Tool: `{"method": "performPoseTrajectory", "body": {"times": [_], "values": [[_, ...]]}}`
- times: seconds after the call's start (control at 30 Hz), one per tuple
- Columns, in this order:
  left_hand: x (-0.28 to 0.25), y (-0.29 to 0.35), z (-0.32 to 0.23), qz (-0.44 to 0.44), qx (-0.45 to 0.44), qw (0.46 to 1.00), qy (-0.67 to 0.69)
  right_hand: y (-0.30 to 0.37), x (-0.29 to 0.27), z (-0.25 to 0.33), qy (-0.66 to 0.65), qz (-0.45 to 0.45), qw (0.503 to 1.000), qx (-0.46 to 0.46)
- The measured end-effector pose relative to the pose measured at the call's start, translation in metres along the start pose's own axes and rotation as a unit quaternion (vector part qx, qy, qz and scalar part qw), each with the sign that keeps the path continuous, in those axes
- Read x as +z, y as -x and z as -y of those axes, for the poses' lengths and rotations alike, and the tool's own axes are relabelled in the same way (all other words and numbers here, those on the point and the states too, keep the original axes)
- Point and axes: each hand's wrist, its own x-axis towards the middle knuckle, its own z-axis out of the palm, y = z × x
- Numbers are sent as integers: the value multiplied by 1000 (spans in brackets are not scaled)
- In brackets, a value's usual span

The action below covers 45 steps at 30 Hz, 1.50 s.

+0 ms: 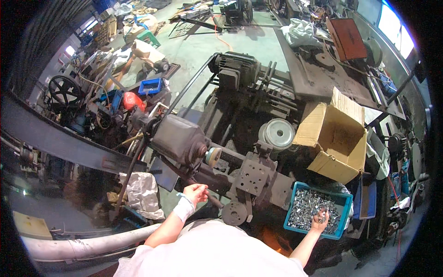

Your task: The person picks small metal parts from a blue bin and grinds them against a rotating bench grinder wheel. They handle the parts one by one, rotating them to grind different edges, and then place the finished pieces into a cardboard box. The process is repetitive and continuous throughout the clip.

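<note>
My left hand [196,193], with a white wrap at the wrist, is raised in front of the dark machine [253,173]. Its fingers are pressed together; whatever may be between them is too small to make out. Just beyond it, a round pale-rimmed chuck or wheel [213,157] sticks out from the machine's motor housing [179,138]. My right hand [319,221] reaches into a blue plastic bin [290,212] full of small shiny metal parts [308,205]. Its fingers curl round a few of these parts, which look like short bolts or pins.
An open cardboard box [318,134] stands behind the bin. A round metal pulley [278,133] sits on the machine, and a handwheel disc [234,213] lies close to my body. A thick pale pipe [87,247] runs along the left. Scrap and crates clutter the far left floor.
</note>
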Motion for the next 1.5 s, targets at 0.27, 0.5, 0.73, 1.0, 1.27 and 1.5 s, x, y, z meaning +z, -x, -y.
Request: {"method": "performPoseTrajectory", "body": {"times": [0.27,0.5,0.73,1.0,1.27,1.5], "values": [[73,15,-12,317,-167,931,73,88,238,-141,521,122,845,21],[73,9,-11,509,-311,704,386,145,314,-287,722,386,510,-264],[34,7,-26,390,-261,795,384,176,330,-335,766,389,410,-306],[-6,-18,-7,393,-264,768,430,195,348,-354,781,424,356,-290],[-25,-6,-16,354,-270,812,377,185,325,-357,622,250,742,-16],[-35,-19,-2,390,-279,782,398,166,312,-350,466,54,869,158]]}}
